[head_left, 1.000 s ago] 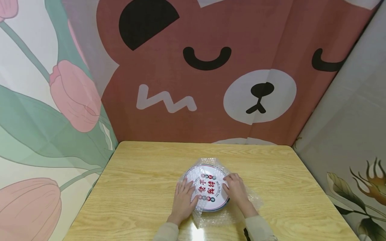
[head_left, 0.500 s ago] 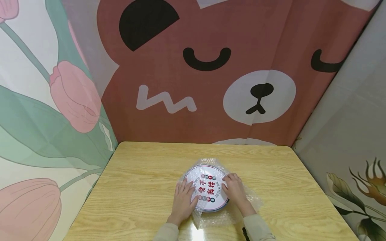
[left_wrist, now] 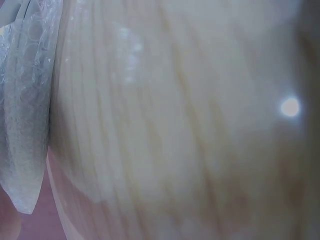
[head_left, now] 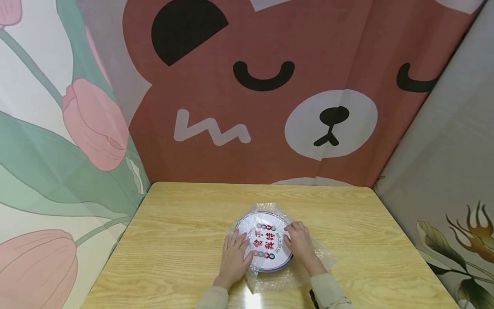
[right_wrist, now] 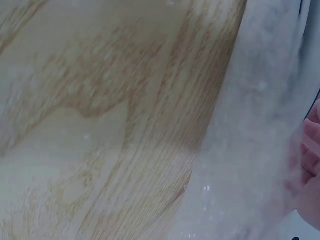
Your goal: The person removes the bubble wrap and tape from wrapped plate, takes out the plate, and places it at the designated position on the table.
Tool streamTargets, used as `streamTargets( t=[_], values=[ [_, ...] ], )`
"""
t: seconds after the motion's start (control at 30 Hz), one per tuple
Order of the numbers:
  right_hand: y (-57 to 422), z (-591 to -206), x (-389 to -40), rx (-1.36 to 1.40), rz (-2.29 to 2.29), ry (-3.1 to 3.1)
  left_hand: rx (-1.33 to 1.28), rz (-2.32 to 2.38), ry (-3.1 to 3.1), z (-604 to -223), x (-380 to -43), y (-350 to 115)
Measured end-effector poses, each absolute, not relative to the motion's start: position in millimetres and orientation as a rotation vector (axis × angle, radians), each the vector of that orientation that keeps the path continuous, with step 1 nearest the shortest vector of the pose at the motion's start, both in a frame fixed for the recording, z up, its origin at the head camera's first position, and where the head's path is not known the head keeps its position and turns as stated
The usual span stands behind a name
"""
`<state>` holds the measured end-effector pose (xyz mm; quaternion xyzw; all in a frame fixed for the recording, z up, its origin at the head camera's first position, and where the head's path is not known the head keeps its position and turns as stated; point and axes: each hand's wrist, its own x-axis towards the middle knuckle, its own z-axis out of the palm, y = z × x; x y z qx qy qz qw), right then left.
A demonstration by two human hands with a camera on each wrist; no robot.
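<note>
Near the front middle of the table lies a round white plate (head_left: pixel 266 242) with red characters and a dark rim. Several layered rims show under bubble wrap (left_wrist: pixel 27 100) in the left wrist view. The sheet of bubble wrap (head_left: pixel 285 279) spreads under and around the plate. My left hand (head_left: pixel 233 257) rests on the plate's wrapped left side, fingers straight and thumb apart. At the right edge my right hand (head_left: pixel 301 242) has bent fingers and pinches the wrap; its fingers (right_wrist: pixel 311 145) show partly behind the translucent sheet in the right wrist view. The fingertips' undersides are hidden.
The light wooden table (head_left: pixel 185 214) reaches back to a hanging cloth (head_left: pixel 216 163) with a bear print. Flowered cloths hang at the left (head_left: pixel 38 180) and right (head_left: pixel 444 171). Light glares off the front edge of the table.
The right hand has shifted very slightly leftward along the plate's edge. The left hand and plate look unmoved; the head view has drifted a little.
</note>
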<state>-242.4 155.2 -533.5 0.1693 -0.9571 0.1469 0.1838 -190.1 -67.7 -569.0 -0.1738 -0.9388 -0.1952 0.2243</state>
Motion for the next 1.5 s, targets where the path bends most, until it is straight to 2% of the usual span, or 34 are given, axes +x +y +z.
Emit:
streamTargets(
  t=[1.5],
  values=[
    [156.4, -542.0, -251.4, 0.557, 0.305, -2.616, -0.475, -0.529, -2.627, -569.9, -190.0, -69.2]
  ],
)
